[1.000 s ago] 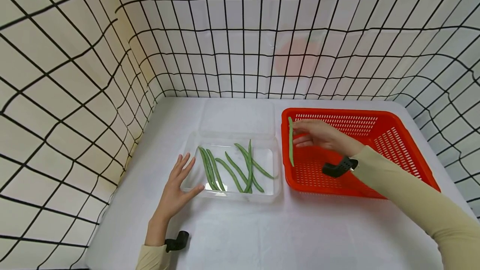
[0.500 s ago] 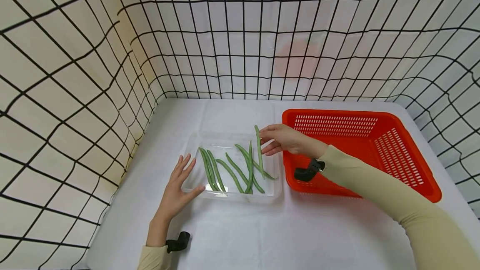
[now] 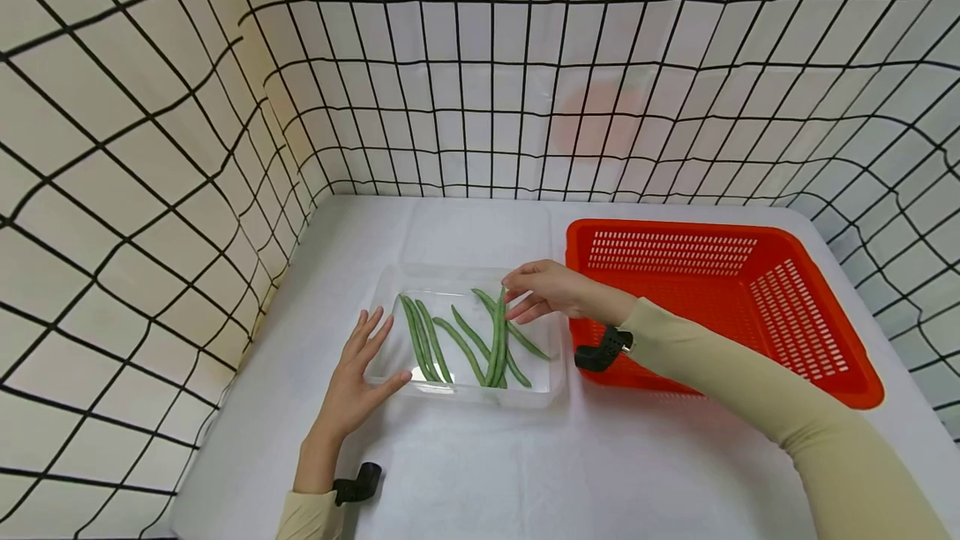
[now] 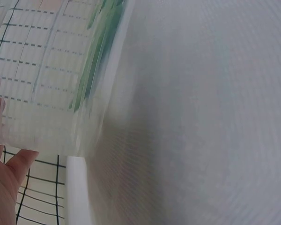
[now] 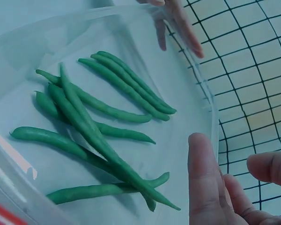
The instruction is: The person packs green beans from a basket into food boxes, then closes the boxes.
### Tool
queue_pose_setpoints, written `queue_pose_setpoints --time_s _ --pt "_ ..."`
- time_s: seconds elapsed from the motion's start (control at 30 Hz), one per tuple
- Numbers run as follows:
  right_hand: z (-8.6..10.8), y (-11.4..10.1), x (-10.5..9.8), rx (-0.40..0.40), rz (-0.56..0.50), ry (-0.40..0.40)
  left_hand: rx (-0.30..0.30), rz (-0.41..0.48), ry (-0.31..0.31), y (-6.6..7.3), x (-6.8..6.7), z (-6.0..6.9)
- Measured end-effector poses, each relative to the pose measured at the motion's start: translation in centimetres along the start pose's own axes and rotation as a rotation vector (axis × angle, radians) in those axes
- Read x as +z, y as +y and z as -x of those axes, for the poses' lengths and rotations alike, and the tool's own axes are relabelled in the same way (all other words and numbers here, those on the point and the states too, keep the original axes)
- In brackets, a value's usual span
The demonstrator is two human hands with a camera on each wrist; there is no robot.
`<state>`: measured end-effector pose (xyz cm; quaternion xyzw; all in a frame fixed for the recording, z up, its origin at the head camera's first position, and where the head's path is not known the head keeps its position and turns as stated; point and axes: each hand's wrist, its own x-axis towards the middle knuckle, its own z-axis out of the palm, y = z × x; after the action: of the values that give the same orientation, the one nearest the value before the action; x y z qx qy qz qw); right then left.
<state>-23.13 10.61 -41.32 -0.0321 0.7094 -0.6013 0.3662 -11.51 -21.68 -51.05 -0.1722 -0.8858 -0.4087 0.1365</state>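
A clear plastic container lies on the table with several green beans in it. Some beans are side by side at its left; others cross each other at the right. My left hand rests at the container's left end, fingers spread and straight. In the left wrist view, fingertips show by the see-through wall. Over the container's right half is my right hand, close to the top ends of the crossing beans. In the right wrist view its fingers are apart from the thumb, holding nothing.
A red plastic basket with slotted sides stands right of the container, partly under my right forearm. Black wire mesh encloses the back and sides of the white-covered table.
My right hand has carried a green bean left from over the red basket to the container and let go of it beside another bean. My left hand has stayed in place.
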Motion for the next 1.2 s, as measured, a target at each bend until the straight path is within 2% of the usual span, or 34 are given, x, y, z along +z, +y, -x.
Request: queue_pose_setpoints --time_s 0.3,0.43,0.53,0.6,0.67,0.77,0.83,0.93,1.03,1.1,1.2 --pt "0.7 0.6 -0.2 -0.047 0.053 0.059 0.013 -0.019 -0.028 0.1 -0.4 -0.1" --pt "0.9 0.5 0.2 -0.092 0.132 0.073 -0.004 -0.048 -0.048 0.7 -1.6 -0.5" --pt "1.0 0.2 0.4 -0.117 0.16 0.118 -0.02 -0.096 -0.073 0.9 -3.0 -1.8" --pt "0.9 -0.2 0.3 -0.14 0.158 0.159 -0.04 -0.142 -0.108 1.1 -4.1 -3.5" --pt "0.5 -0.8 -0.1 -0.171 0.168 0.208 -0.055 -0.183 -0.157 1.2 -5.1 -5.9" --pt "-0.8 -1.8 -0.7 -0.22 0.256 0.288 -0.087 -0.211 -0.26 1.4 -6.2 -10.5" --pt "-2.1 -2.6 -1.3 -0.226 0.321 0.339 -0.103 -0.216 -0.34 1.1 -6.3 -13.9" --pt "-4.6 -3.5 -2.5 -0.177 0.379 0.373 -0.16 -0.196 -0.48 0.6 -5.6 -18.5" --pt "-7.3 -3.8 -3.8 -0.063 0.398 0.363 -0.253 -0.187 -0.618 -0.4 -4.3 -21.8" --pt "-9.0 -3.7 -4.5 0.006 0.428 0.354 -0.316 -0.171 -0.676 -1.5 -3.2 -23.3" --pt "-11.1 -3.4 -5.1 0.102 0.503 0.352 -0.388 -0.207 -0.723 -2.8 -1.6 -24.7"
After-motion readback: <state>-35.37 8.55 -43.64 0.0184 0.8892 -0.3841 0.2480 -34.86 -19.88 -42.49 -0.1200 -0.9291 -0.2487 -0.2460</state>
